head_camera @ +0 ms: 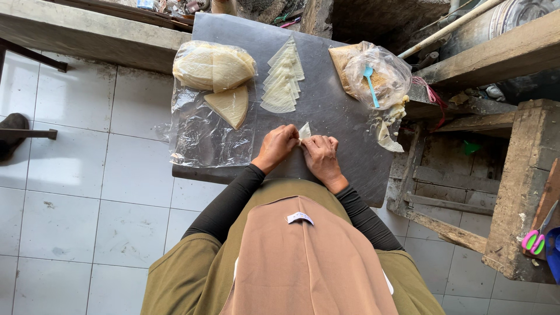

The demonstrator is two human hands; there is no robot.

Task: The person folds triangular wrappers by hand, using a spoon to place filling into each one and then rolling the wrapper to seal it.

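Observation:
Both hands meet at the near middle of a dark grey board [326, 111]. My left hand [279, 144] and my right hand [319, 156] are closed together on a small pale pastry sheet [304, 130], whose folded tip sticks up between the fingers. Just beyond them lies a fanned row of folded pale triangles [282, 79]. A stack of pastry wedges [213, 67] rests in a clear plastic wrap at the board's left, with one loose wedge [229, 105] below it.
A clear bag of crumbly filling [382, 73] with a light blue spoon [370, 83] sits at the board's right, with pastry scraps [389, 131] beside it. Wooden pallets [513, 175] stand to the right, bearing pink-handled scissors [535, 236]. White floor tiles [87, 192] spread to the left.

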